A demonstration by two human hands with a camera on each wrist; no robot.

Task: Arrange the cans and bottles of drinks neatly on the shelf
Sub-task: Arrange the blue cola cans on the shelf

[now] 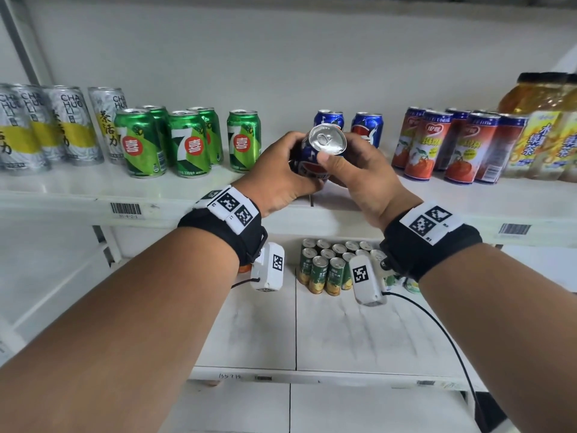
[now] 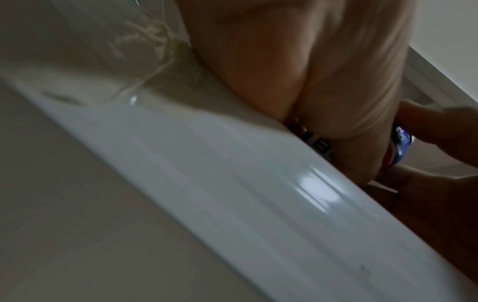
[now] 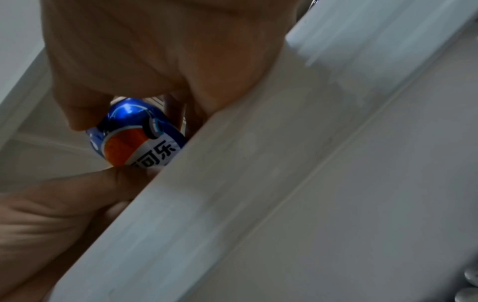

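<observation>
A blue cola can (image 1: 315,153) with a silver top is tilted toward me above the front of the white shelf (image 1: 175,195). My left hand (image 1: 281,170) grips its left side and my right hand (image 1: 352,170) grips its right side, thumb on the front. The right wrist view shows the blue cola can (image 3: 139,132) between the fingers, behind the shelf lip. In the left wrist view only a sliver of the can (image 2: 399,143) shows past the palm. Two more blue cans (image 1: 348,126) stand upright behind it.
On the same shelf stand grey-and-yellow tall cans (image 1: 46,126) at far left, green cans (image 1: 175,142), red-labelled cans (image 1: 449,145) and yellow tea bottles (image 1: 543,129) at right. A cluster of small green cans (image 1: 331,265) sits on the lower shelf.
</observation>
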